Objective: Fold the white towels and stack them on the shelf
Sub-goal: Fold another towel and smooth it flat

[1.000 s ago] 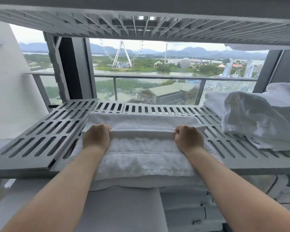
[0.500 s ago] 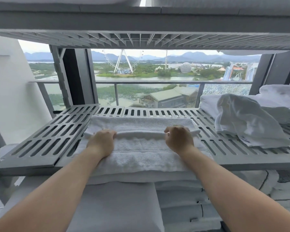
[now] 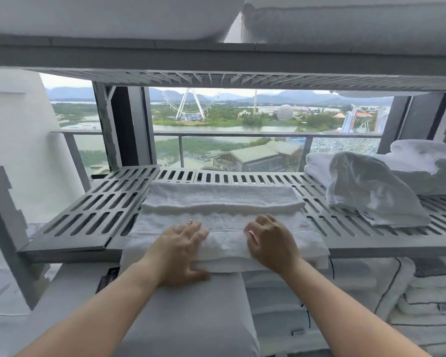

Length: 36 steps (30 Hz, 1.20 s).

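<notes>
Towel (image 3: pixel 224 228) is overhanging shelf (image 3: pixel 93 210) front edge | left hand (image 3: pixel 180 243) fingers lying flat, right hand (image 3: pixel 268 240) fingers bending, grip unclear | tugging risks sliding it off

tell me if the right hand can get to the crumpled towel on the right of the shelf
Probably yes. The right hand rests on the folded towel, and only bare slotted shelf lies between it and the crumpled towel to its right.
</notes>
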### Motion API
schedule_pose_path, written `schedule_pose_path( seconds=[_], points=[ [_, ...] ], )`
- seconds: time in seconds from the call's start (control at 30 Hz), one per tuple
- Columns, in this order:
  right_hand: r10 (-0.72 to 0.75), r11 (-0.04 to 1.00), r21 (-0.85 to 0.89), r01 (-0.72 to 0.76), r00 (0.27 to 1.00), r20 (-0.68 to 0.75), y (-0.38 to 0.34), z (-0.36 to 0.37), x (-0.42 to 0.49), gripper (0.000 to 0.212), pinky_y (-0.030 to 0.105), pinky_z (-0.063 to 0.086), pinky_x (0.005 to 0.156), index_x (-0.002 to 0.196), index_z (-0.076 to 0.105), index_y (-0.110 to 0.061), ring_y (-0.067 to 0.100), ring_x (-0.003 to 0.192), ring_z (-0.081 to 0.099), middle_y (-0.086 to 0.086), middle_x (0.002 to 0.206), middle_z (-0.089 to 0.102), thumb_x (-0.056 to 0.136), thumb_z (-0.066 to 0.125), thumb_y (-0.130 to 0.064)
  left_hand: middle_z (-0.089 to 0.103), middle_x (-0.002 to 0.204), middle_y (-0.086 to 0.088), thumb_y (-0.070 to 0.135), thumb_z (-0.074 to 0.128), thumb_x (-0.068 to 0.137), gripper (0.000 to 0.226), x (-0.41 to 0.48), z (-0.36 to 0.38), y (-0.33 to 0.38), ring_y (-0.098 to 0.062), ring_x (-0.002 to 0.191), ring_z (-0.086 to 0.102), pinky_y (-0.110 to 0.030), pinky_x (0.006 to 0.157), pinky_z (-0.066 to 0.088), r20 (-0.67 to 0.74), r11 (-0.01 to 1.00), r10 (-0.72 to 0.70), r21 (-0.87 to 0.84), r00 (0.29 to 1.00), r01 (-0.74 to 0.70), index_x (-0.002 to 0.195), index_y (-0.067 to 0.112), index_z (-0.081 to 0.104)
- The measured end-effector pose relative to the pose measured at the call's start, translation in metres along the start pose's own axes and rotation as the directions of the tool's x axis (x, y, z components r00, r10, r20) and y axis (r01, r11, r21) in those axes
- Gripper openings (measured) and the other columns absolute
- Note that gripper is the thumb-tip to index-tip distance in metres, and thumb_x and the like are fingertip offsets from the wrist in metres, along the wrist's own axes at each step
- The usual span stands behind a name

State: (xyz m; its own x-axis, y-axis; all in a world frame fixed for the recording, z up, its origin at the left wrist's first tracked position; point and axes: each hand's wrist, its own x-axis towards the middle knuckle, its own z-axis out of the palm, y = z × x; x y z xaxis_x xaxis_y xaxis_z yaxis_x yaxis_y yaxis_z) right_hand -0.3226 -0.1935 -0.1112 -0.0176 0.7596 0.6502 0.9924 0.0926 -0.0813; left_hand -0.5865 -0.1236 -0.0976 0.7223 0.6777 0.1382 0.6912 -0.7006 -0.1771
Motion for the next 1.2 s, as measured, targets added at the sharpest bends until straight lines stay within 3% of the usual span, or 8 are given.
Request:
schedule_pose_path(
  seconds=[0.1, 0.23, 0.37, 0.47, 0.57, 0.7, 1.0, 1.2],
  points=[
    [0.003, 1.0, -0.025, -0.002, 0.999, 0.041, -0.004, -0.001, -0.019, 0.027, 0.038, 0.053, 0.076, 0.104, 0.067, -0.019, 0.022, 0.094, 0.058, 0.0, 0.098, 0.061, 0.095, 0.047, -0.035, 0.029, 0.163, -0.005, 0.078, 0.049, 0.081, 0.096, -0.007, 0.0, 0.004, -0.025, 0.15, 0.029, -0.044, 0.122, 0.025, -0.094, 0.999, 0.036, 0.026, 0.995, -0.034, 0.157, 0.024, 0.026],
    [-0.023, 0.998, -0.056, 0.029, 0.994, 0.108, -0.011, -0.007, -0.034, 0.04, 0.04, 0.051, 0.085, 0.12, 0.056, -0.022, 0.023, 0.1, 0.054, 0.0, 0.112, 0.056, 0.092, 0.05, -0.051, 0.064, 0.131, -0.005, 0.063, 0.076, 0.071, 0.078, -0.016, -0.003, 0.01, -0.027, 0.117, 0.064, -0.041, 0.093, 0.056, -0.269, 0.991, 0.126, 0.081, 0.955, -0.108, 0.134, 0.019, 0.06],
    [-0.056, 0.979, -0.173, 0.109, 0.957, 0.285, -0.011, -0.012, -0.053, 0.078, 0.044, 0.035, 0.112, 0.142, 0.035, -0.027, 0.027, 0.129, 0.044, 0.002, 0.142, 0.042, 0.079, 0.058, -0.066, 0.041, 0.154, -0.006, 0.061, 0.062, 0.086, 0.083, -0.016, 0.002, 0.02, -0.029, 0.14, 0.041, -0.044, 0.115, 0.034, -0.174, 0.996, 0.067, 0.064, 0.982, -0.057, 0.154, 0.022, 0.034],
    [-0.02, 0.95, -0.288, 0.116, 0.948, 0.316, -0.012, -0.01, -0.062, 0.096, 0.046, 0.02, 0.122, 0.153, 0.018, -0.029, 0.029, 0.143, 0.03, 0.004, 0.154, 0.03, 0.075, 0.07, -0.053, 0.035, 0.158, -0.006, 0.045, 0.05, 0.096, 0.067, -0.014, -0.001, 0.026, -0.028, 0.143, 0.036, -0.043, 0.117, 0.029, -0.158, 0.994, 0.037, 0.104, 0.987, -0.021, 0.155, 0.023, 0.026],
    [0.039, 0.944, -0.326, 0.053, 0.963, 0.268, -0.019, -0.003, -0.065, 0.096, 0.049, 0.021, 0.121, 0.154, 0.022, -0.03, 0.032, 0.142, 0.033, 0.006, 0.152, 0.034, 0.074, 0.076, -0.034, 0.031, 0.161, -0.008, 0.024, 0.033, 0.101, 0.058, -0.014, 0.002, 0.028, -0.027, 0.146, 0.033, -0.042, 0.117, 0.028, -0.167, 0.993, 0.01, 0.114, 0.986, 0.009, 0.157, 0.023, 0.023],
    [0.07, 0.942, -0.337, 0.005, 0.975, 0.21, -0.028, 0.0, -0.063, 0.082, 0.052, 0.029, 0.116, 0.15, 0.032, -0.027, 0.035, 0.135, 0.042, 0.009, 0.147, 0.042, 0.076, 0.061, -0.009, 0.02, 0.165, -0.009, 0.025, 0.036, 0.101, 0.064, -0.013, 0.003, 0.03, -0.029, 0.151, 0.023, -0.05, 0.119, 0.025, -0.1, 0.992, -0.021, 0.12, 0.995, 0.033, 0.16, 0.022, 0.011],
    [0.112, 0.972, -0.217, -0.085, 0.987, 0.116, -0.039, -0.016, -0.06, 0.055, 0.045, 0.046, 0.106, 0.13, 0.059, -0.018, 0.029, 0.12, 0.06, 0.005, 0.127, 0.065, 0.076, 0.058, -0.003, 0.018, 0.167, -0.01, 0.016, 0.022, 0.103, 0.06, -0.015, 0.01, 0.034, -0.028, 0.153, 0.019, -0.053, 0.12, 0.023, -0.122, 0.992, -0.023, 0.121, 0.992, 0.038, 0.161, 0.021, 0.01],
    [0.232, 0.972, -0.034, -0.232, 0.973, -0.016, -0.043, -0.029, -0.064, 0.032, 0.034, 0.055, 0.068, 0.108, 0.069, -0.02, 0.022, 0.092, 0.064, -0.002, 0.099, 0.066, 0.083, 0.061, -0.001, 0.047, 0.153, 0.003, 0.017, 0.038, 0.091, 0.062, -0.024, -0.002, 0.019, -0.022, 0.138, 0.047, -0.039, 0.107, 0.045, -0.231, 1.0, 0.01, -0.014, 0.973, -0.014, 0.152, 0.029, 0.038]
  ],
)
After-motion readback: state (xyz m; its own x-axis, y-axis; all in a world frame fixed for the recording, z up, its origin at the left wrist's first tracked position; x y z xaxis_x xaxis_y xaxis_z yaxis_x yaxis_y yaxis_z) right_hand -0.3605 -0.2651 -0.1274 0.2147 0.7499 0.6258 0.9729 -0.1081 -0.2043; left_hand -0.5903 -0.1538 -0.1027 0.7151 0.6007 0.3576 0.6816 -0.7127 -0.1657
